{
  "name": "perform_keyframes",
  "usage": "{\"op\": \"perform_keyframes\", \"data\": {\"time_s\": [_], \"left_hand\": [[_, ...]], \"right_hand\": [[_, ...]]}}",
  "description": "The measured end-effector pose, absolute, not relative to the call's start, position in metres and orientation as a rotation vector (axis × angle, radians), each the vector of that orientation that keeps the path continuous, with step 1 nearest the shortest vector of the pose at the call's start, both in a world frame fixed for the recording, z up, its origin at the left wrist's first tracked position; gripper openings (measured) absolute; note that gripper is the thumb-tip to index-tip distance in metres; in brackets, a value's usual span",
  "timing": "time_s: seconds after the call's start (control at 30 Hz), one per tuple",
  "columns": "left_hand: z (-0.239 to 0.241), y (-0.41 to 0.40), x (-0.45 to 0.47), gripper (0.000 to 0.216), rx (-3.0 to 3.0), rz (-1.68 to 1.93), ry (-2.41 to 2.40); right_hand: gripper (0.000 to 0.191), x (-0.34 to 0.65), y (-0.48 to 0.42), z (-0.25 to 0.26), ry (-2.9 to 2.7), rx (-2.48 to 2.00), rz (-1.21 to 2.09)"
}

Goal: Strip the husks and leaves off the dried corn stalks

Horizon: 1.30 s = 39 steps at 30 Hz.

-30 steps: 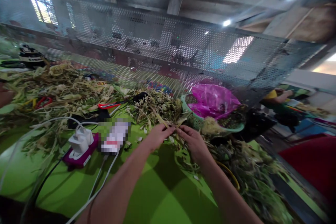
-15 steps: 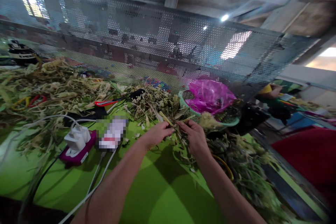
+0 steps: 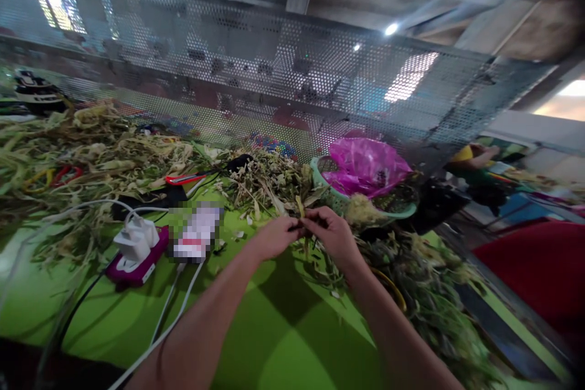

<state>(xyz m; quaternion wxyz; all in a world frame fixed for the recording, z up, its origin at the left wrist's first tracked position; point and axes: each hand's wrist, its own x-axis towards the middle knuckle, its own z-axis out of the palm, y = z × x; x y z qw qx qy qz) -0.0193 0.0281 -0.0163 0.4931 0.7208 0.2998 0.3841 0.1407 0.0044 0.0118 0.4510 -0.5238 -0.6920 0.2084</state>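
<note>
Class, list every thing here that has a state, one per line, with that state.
left hand, pinching the plant stem
right hand, pinching the same stem
pink bag, crumpled, in the green basket
white charger, plugged into the purple power strip
red-handled tool, lying on the leaf pile

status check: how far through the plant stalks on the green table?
Looks done: a big heap of pale, limp strips at far left, and a smaller heap just ahead. In hand: left hand and right hand pinch one plant stem between them. Likely left: the greener pile by the right forearm. Roughly midway, at a guess.
</note>
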Motion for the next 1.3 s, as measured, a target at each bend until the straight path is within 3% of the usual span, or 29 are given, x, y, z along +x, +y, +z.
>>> {"op": "perform_keyframes", "data": {"time_s": [0.3,0.47,0.63,0.8,1.13,1.3], "left_hand": [[-0.008,0.02,-0.021,0.021,1.716,0.799,0.584],[-0.007,0.023,-0.02,0.027,1.377,0.899,0.609],[0.0,0.022,-0.024,0.025,1.09,1.009,0.584],[0.008,0.02,-0.028,0.013,1.137,1.005,0.664],[0.01,0.021,-0.024,0.008,1.085,0.984,0.613],[0.004,0.026,-0.028,0.011,1.127,0.944,0.614]], "right_hand": [[0.031,0.138,0.002,0.01,-1.318,-1.276,0.748],[0.031,0.14,0.0,0.02,-1.363,-1.216,0.551],[0.024,0.137,-0.002,0.022,-1.562,-1.247,0.737],[0.029,0.137,0.0,0.015,-1.626,-1.285,0.815],[0.028,0.145,0.002,0.016,-1.449,-1.328,0.671],[0.029,0.151,0.004,0.021,-1.556,-1.322,0.868]]}}
